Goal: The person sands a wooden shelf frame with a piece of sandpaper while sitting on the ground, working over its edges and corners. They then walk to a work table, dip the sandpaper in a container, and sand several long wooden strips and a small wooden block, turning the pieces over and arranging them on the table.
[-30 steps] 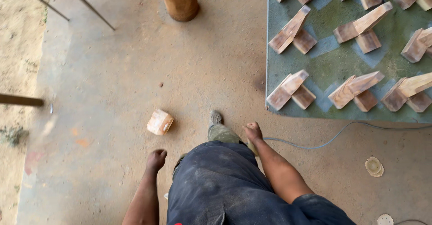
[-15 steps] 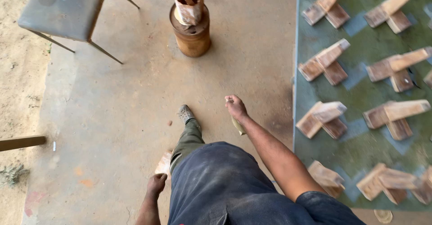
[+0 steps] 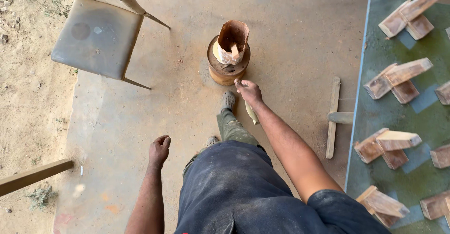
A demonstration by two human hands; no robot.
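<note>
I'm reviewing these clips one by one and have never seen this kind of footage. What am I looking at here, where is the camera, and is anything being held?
There is no machine: the camera sits on a person's head and looks down, so you see their own dark trousers, feet and two bare arms. The right hand reaches forward and grips a pale flat tool, close to a round drum with a torn brown container on top. The left hand hangs loosely curled and holds nothing. On the concrete floor stand a metal chair and a wooden stick. At the right, a green board carries rows of wooden blocks.
</note>
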